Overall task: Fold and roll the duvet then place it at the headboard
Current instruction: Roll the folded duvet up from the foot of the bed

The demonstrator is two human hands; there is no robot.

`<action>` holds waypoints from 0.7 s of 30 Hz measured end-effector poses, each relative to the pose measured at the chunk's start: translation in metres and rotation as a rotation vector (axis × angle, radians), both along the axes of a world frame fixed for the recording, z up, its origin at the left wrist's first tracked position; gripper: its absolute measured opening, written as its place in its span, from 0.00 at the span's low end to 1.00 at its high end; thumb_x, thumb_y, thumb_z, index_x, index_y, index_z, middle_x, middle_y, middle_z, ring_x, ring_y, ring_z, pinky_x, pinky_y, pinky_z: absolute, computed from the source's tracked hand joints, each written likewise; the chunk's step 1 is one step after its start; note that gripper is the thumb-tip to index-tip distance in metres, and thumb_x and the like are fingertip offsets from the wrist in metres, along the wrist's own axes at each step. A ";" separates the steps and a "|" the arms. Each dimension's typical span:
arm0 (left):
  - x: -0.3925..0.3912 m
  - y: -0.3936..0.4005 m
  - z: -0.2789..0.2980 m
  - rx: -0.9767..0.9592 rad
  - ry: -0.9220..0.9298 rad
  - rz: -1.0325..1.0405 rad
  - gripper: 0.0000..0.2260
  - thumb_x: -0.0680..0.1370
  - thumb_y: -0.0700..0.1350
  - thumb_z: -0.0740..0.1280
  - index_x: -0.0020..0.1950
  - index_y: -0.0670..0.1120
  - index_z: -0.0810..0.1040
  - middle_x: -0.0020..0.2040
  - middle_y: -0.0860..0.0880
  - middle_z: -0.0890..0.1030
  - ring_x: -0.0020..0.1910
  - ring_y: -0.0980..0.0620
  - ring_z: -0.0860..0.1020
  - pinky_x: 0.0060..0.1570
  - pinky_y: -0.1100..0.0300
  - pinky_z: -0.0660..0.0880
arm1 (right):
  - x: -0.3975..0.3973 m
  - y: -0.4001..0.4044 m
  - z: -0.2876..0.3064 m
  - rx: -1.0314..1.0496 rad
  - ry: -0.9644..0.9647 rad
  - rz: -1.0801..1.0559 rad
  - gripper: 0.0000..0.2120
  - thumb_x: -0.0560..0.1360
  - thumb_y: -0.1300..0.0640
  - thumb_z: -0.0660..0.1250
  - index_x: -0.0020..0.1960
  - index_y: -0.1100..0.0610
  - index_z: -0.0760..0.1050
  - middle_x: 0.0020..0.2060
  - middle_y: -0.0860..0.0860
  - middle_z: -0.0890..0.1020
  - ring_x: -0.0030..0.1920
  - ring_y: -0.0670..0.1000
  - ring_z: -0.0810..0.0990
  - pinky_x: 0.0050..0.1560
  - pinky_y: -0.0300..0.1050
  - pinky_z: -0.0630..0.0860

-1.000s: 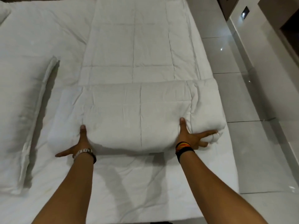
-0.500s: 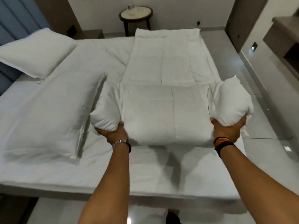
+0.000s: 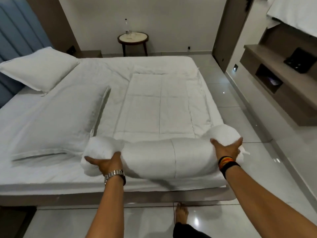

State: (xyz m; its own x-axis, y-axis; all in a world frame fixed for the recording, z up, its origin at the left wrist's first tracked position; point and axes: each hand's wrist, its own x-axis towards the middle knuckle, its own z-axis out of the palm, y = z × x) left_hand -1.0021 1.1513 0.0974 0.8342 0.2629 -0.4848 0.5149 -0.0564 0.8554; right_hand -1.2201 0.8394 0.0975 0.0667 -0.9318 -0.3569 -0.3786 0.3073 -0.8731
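Note:
The white quilted duvet [image 3: 159, 107] lies folded into a long strip across the bed. Its near end is wound into a thick roll [image 3: 169, 158] close to the bed's front edge. My left hand [image 3: 104, 163], with a metal watch on the wrist, presses flat against the roll's left part, fingers spread. My right hand [image 3: 226, 147], with dark and coloured bands on the wrist, lies spread on the roll's bulging right end. The blue padded headboard [image 3: 15, 31] stands at the far left of the bed.
Two white pillows [image 3: 41, 69] [image 3: 56, 121] lie on the bed's left side. A round side table [image 3: 133, 38] with a bottle stands at the back wall. A wall shelf unit [image 3: 281, 79] runs along the right. My bare foot [image 3: 181, 213] stands on the glossy tiled floor.
The duvet's near fold has been turned over into a thicker, rounder roll. Both hands went from gripping its underside to lying spread on the roll. The view pulled back and up.

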 end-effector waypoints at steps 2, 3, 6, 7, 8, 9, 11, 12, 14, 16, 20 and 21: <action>0.018 -0.012 0.006 -0.101 -0.128 -0.092 0.54 0.76 0.49 0.76 0.82 0.60 0.33 0.77 0.38 0.69 0.70 0.38 0.75 0.71 0.42 0.70 | 0.018 -0.017 0.014 -0.092 -0.138 0.080 0.57 0.75 0.44 0.78 0.86 0.45 0.39 0.85 0.56 0.54 0.80 0.61 0.65 0.78 0.56 0.63; 0.028 -0.020 0.007 -0.136 -0.200 -0.167 0.50 0.78 0.51 0.73 0.83 0.59 0.35 0.75 0.39 0.72 0.68 0.40 0.77 0.70 0.45 0.71 | 0.026 -0.021 0.017 -0.156 -0.181 0.140 0.55 0.76 0.43 0.76 0.86 0.44 0.39 0.85 0.53 0.53 0.81 0.58 0.64 0.78 0.52 0.63; 0.056 -0.048 0.002 -0.083 -0.325 -0.451 0.35 0.83 0.56 0.65 0.84 0.61 0.46 0.79 0.47 0.69 0.72 0.51 0.71 0.70 0.52 0.66 | 0.049 -0.024 -0.002 -0.379 -0.058 0.317 0.48 0.79 0.39 0.72 0.87 0.44 0.43 0.86 0.49 0.52 0.84 0.52 0.56 0.83 0.57 0.54; 0.063 -0.057 -0.004 -0.036 -0.320 -0.549 0.32 0.84 0.59 0.62 0.84 0.62 0.49 0.81 0.51 0.66 0.73 0.52 0.68 0.72 0.51 0.64 | 0.056 -0.023 -0.015 -0.424 0.038 0.371 0.47 0.79 0.37 0.69 0.87 0.43 0.44 0.86 0.48 0.51 0.85 0.51 0.53 0.84 0.59 0.49; 0.074 -0.067 -0.013 0.025 -0.301 -0.641 0.31 0.83 0.63 0.60 0.84 0.63 0.52 0.82 0.53 0.62 0.76 0.51 0.65 0.75 0.50 0.61 | 0.066 -0.026 -0.030 -0.429 0.130 0.427 0.45 0.79 0.33 0.67 0.86 0.42 0.45 0.86 0.48 0.49 0.85 0.50 0.49 0.82 0.63 0.44; 0.084 -0.076 -0.024 0.103 -0.267 -0.723 0.30 0.83 0.65 0.58 0.83 0.62 0.53 0.83 0.55 0.60 0.79 0.51 0.62 0.78 0.48 0.58 | 0.076 -0.034 -0.044 -0.391 0.205 0.486 0.45 0.78 0.30 0.64 0.86 0.40 0.45 0.86 0.47 0.46 0.85 0.50 0.46 0.81 0.66 0.40; 0.109 -0.095 -0.051 0.285 -0.188 -0.871 0.30 0.83 0.67 0.56 0.83 0.61 0.54 0.84 0.56 0.54 0.83 0.51 0.53 0.81 0.43 0.52 | 0.103 -0.062 -0.073 -0.297 0.324 0.602 0.44 0.76 0.26 0.57 0.86 0.38 0.44 0.86 0.46 0.40 0.85 0.49 0.39 0.79 0.72 0.36; 0.120 -0.102 -0.061 0.379 -0.155 -0.933 0.31 0.82 0.68 0.55 0.83 0.61 0.53 0.84 0.57 0.51 0.83 0.52 0.49 0.81 0.42 0.49 | 0.116 -0.078 -0.084 -0.277 0.378 0.652 0.43 0.77 0.25 0.56 0.85 0.37 0.43 0.85 0.46 0.37 0.85 0.49 0.37 0.78 0.73 0.35; 0.150 -0.125 -0.083 0.543 -0.144 -1.021 0.35 0.78 0.71 0.53 0.83 0.61 0.51 0.84 0.58 0.48 0.83 0.53 0.47 0.80 0.41 0.47 | 0.151 -0.120 -0.102 -0.246 0.459 0.727 0.42 0.79 0.27 0.56 0.85 0.37 0.41 0.85 0.46 0.35 0.84 0.50 0.35 0.77 0.75 0.34; 0.181 -0.151 -0.100 0.634 -0.188 -1.039 0.35 0.79 0.70 0.54 0.84 0.60 0.52 0.84 0.57 0.49 0.83 0.54 0.48 0.80 0.41 0.45 | 0.184 -0.152 -0.114 -0.210 0.474 0.727 0.41 0.80 0.28 0.56 0.85 0.38 0.43 0.85 0.46 0.37 0.85 0.49 0.36 0.76 0.73 0.32; 0.197 -0.165 -0.125 0.790 -0.264 -0.733 0.29 0.84 0.62 0.59 0.83 0.56 0.58 0.85 0.50 0.53 0.84 0.47 0.50 0.78 0.40 0.43 | 0.185 -0.132 -0.136 -0.327 0.514 0.474 0.43 0.78 0.23 0.54 0.85 0.38 0.44 0.86 0.53 0.38 0.85 0.54 0.35 0.78 0.73 0.35; 0.189 -0.157 -0.132 0.816 -0.227 -0.565 0.33 0.82 0.65 0.58 0.84 0.54 0.56 0.85 0.46 0.51 0.83 0.42 0.49 0.77 0.35 0.45 | 0.174 -0.113 -0.142 -0.287 0.505 0.344 0.46 0.74 0.19 0.52 0.84 0.34 0.39 0.85 0.55 0.37 0.85 0.58 0.35 0.77 0.76 0.39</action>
